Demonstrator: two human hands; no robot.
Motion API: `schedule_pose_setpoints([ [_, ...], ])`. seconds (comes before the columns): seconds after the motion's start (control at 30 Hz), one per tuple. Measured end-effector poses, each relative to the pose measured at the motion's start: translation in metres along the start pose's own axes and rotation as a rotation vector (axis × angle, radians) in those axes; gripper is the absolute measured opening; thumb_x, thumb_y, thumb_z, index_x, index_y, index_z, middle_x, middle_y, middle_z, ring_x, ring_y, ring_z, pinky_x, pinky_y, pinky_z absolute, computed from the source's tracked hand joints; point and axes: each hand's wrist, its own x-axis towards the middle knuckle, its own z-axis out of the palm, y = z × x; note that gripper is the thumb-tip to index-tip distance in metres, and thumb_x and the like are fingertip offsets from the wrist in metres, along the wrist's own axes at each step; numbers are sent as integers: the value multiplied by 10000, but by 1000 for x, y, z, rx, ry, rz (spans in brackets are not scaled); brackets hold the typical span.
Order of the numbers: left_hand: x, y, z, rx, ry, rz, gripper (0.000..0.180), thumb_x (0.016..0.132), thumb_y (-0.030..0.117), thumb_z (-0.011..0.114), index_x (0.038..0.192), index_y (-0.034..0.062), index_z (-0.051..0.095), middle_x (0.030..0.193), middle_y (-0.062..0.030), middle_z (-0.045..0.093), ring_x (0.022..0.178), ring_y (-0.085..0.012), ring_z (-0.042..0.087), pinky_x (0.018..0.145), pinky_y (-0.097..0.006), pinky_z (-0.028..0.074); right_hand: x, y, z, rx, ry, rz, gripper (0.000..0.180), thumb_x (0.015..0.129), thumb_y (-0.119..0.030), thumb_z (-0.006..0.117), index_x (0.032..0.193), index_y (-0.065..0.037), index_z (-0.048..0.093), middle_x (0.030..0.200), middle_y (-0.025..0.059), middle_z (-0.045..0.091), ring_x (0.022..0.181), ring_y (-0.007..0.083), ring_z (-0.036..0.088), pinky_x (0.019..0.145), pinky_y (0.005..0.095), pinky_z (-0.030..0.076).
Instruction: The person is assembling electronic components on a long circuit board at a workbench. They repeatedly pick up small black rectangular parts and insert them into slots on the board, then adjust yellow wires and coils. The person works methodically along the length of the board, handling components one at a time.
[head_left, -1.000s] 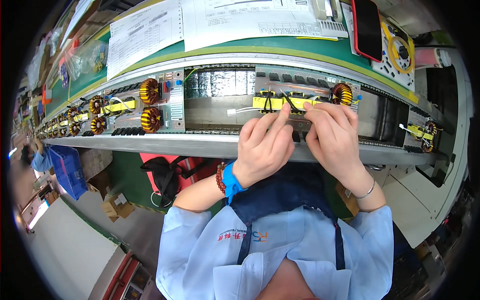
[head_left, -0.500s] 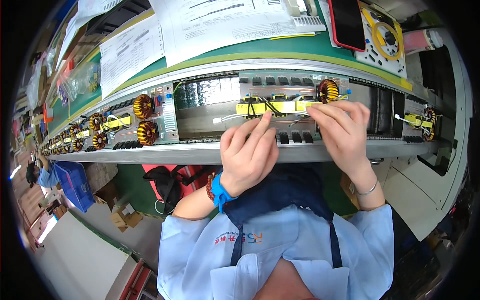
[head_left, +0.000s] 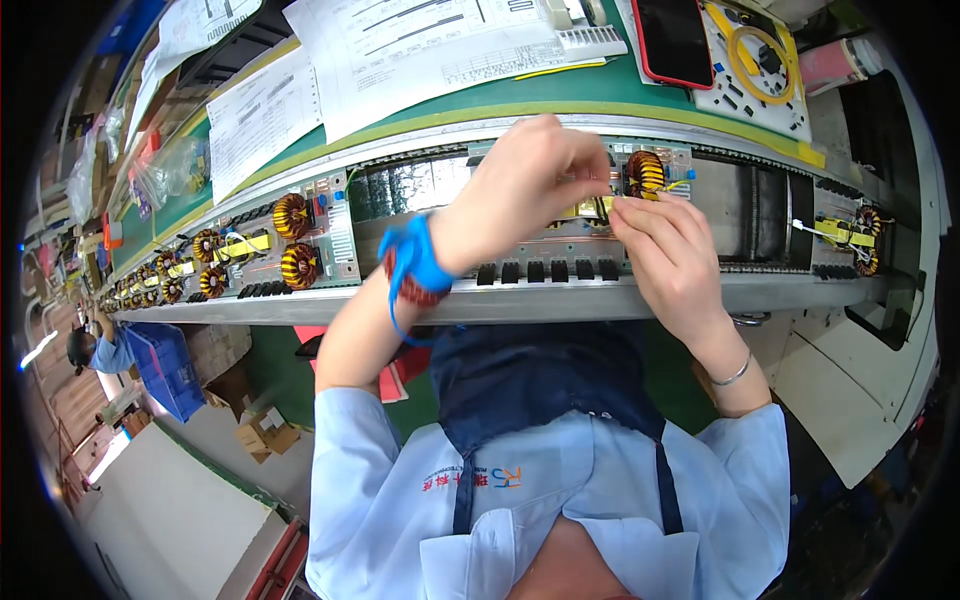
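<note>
Papers [head_left: 400, 50] and phone [head_left: 672, 40] behind conveyor [head_left: 560, 300]

Left hand [head_left: 520, 190] now raised and reaching across to pinch at the yellow part [head_left: 585, 208] beside the coil [head_left: 645, 172], right hand [head_left: 670, 255] shifted right, fingertips on the board [head_left: 560, 235], board carried rightward along the conveyor [head_left: 500, 300]

Beyond the hands, white printed sheets [head_left: 400, 50] lie on the green worktop [head_left: 600, 95], with a red phone [head_left: 672, 40] and a white tray holding a yellow ring [head_left: 757, 62] farther right. Left of the hands sits another board with copper coils [head_left: 295, 240]; below left stands a blue crate [head_left: 165, 365].
</note>
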Motion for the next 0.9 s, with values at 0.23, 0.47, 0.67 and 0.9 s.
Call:
schedule_pose_setpoints([
  [0.23,3,11,3,413,129,154,250,737,151,749,894,75,570,720,-54,565,733,-260,548,651,-374,417,-5,-4,1,-24,13,48,207,775,-74,639,971,-17,669,1034,47,657,1018,191,595,945,382,451],
  [0.47,-69,42,51,688,246,163,202,723,125,732,872,84,603,1241,-107,613,944,-217,604,755,-305,409,-8,-3,3,9,51,58,221,765,-68,622,973,-7,670,1042,57,658,1038,201,595,943,386,452],
  [0.67,-72,43,60,643,252,119,172,734,111,710,845,68,587,1246,-142,602,969,-227,593,773,-319,427,-14,-9,5,18,77,86,213,765,-67,620,961,-1,672,1035,70,659,1037,210,602,939,399,461],
  [0.9,-60,55,52,647,142,105,220,767,145,696,938,32,615,1234,-148,599,1009,-253,585,805,-367,427,-20,5,-15,181,48,104,297,783,-56,640,1077,-14,624,1134,96,622,1070,246,585,923,390,455],
])
